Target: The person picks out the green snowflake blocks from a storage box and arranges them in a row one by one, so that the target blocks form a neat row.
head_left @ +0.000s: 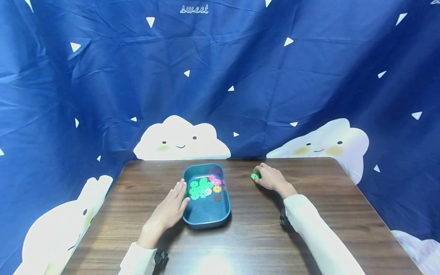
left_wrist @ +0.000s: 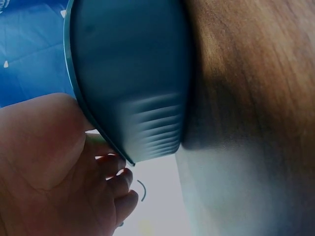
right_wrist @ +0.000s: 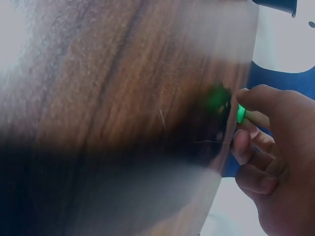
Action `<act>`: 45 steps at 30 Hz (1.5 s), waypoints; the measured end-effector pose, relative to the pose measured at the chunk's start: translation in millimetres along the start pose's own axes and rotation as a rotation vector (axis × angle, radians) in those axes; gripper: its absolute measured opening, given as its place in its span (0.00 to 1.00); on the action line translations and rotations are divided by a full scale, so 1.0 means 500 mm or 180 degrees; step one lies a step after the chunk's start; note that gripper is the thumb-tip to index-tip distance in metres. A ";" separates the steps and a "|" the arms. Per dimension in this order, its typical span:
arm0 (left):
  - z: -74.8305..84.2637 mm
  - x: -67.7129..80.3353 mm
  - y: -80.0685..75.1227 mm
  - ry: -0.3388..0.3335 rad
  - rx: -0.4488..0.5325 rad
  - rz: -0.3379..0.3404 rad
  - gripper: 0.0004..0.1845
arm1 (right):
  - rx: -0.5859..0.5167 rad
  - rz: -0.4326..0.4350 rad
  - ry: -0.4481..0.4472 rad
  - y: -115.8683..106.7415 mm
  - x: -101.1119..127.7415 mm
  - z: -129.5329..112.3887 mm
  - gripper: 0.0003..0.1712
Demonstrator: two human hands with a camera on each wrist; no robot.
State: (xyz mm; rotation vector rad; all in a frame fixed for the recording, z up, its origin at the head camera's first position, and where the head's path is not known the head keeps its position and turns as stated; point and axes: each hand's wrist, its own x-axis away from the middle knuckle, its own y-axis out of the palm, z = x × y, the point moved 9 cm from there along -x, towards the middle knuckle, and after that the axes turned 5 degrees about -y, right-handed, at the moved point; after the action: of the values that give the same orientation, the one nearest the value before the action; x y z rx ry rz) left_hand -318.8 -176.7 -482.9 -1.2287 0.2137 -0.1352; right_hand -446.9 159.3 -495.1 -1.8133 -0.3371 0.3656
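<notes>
My right hand (head_left: 270, 178) pinches a green flower-shaped plastic piece (head_left: 254, 176) between thumb and fingertips, low over the right part of the table. In the right wrist view that green piece (right_wrist: 240, 113) shows edge-on, its green reflection on the wood beside it. My left hand (head_left: 170, 206) rests its extended fingers along the left side of a teal plastic bin (head_left: 206, 222). From the left wrist, the left hand (left_wrist: 64, 162) is at the bin's rim (left_wrist: 74, 73). Inside the bin lie several green pieces (head_left: 201, 190), some pink ones (head_left: 215, 181), a yellow one (head_left: 217, 189) and a brown one (head_left: 217, 198).
The bin stands on a dark wood-grain table (head_left: 261, 236), left of its middle. A blue curtain (head_left: 247, 57) with white triangles and smiling clouds hangs behind the far edge and at both sides. Dark wrist devices (head_left: 160, 258) are on both arms.
</notes>
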 end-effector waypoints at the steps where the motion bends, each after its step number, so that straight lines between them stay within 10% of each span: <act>1: 0.002 0.000 -0.001 0.0004 0.0009 0.0002 0.32 | 0.0006 -0.0009 0.0011 0.002 0.000 0.002 0.16; 21: 0.003 -0.008 0.007 0.0019 -0.0072 -0.0019 0.33 | 0.0196 -0.0139 0.0015 0.014 0.004 0.000 0.20; 45: 0.001 0.002 0.001 0.0067 -0.0023 0.0098 0.32 | 0.0357 0.0130 -0.1231 -0.069 -0.106 -0.375 0.03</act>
State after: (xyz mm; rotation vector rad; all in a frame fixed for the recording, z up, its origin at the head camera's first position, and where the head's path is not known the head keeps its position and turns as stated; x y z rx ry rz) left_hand -317.7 -176.5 -483.3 -1.2311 0.2515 -0.1208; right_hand -418.6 -16.9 -410.1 -1.6364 -0.5366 0.7529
